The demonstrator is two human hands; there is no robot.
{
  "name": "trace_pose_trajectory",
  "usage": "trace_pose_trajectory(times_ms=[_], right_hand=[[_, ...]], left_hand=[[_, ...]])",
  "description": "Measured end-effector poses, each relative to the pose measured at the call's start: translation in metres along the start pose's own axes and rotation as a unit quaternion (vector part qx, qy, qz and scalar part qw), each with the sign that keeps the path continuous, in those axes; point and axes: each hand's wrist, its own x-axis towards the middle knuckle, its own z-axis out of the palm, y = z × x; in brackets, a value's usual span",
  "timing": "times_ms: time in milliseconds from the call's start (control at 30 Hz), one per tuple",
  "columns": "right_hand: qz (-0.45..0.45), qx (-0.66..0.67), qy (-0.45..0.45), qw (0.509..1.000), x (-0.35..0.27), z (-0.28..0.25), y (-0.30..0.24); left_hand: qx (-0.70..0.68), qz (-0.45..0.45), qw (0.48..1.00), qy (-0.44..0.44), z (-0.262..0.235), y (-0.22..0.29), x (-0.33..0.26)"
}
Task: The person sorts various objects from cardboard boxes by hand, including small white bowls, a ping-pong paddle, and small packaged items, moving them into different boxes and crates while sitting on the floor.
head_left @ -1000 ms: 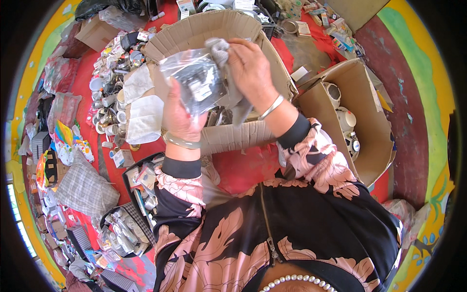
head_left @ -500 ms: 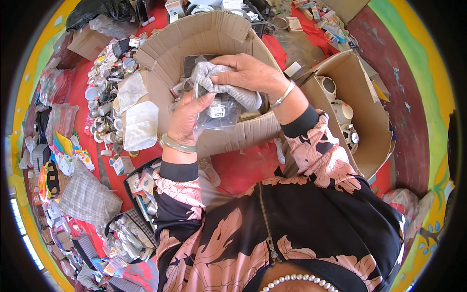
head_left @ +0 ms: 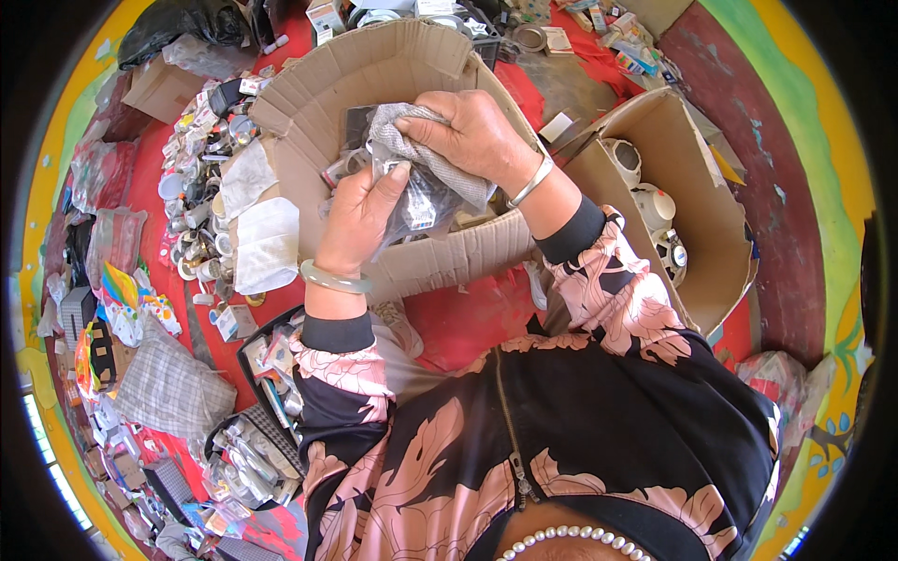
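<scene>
Both my hands are over a cardboard box (head_left: 449,262) with several packaged items in it. My left hand (head_left: 360,210) pinches a clear plastic bag (head_left: 398,220) between thumb and fingers; a small label with coloured marks shows through the plastic. My right hand (head_left: 477,140) grips a grey cloth (head_left: 440,164), bunched against the top of the bag. Its loose end hangs down to the right, across part of the bag. What else the bag holds is hard to make out.
To the right stands a second cardboard box (head_left: 716,215) with white round items (head_left: 655,208) inside. Left of the first box lies a heap of small jars and tins (head_left: 201,196). A plaid cushion (head_left: 178,383) and a dark crate of packages (head_left: 253,458) sit at lower left.
The right hand has shifted slightly up and right, pulling the cloth against the bag. The left hand has turned a little, and the bag hangs more tilted and crumpled.
</scene>
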Motion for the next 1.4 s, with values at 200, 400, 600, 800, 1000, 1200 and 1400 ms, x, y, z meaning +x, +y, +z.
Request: trace_pose_trajectory(times_ms=[200, 400, 600, 800, 1000, 1200, 1400], right_hand=[[-0.001, 0.031, -0.052, 0.998, 0.000, -0.010, -0.001], [0.202, 0.278, 0.127, 0.930, 0.002, -0.045, 0.060], [0.316, 0.481, -0.009, 0.817, -0.007, -0.056, 0.007], [0.211, 0.351, -0.203, 0.889, -0.006, -0.017, -0.001], [0.104, 0.221, -0.229, 0.942, -0.004, -0.012, -0.004], [0.056, 0.151, -0.239, 0.958, -0.002, -0.018, 0.000], [0.052, 0.146, -0.324, 0.933, 0.003, -0.030, 0.003]], left_hand=[[-0.050, -0.010, 0.998, -0.034, -0.001, 0.011, -0.008], [-0.218, 0.040, 0.970, 0.096, 0.001, 0.033, -0.020], [-0.181, 0.046, 0.980, 0.063, -0.013, 0.026, -0.016], [-0.140, 0.009, 0.988, 0.063, -0.008, 0.020, -0.013], [-0.112, -0.018, 0.991, 0.072, -0.008, 0.008, -0.008], [-0.094, -0.024, 0.990, 0.100, 0.001, 0.020, -0.004], [-0.103, 0.016, 0.989, 0.101, 0.006, 0.014, -0.007]])
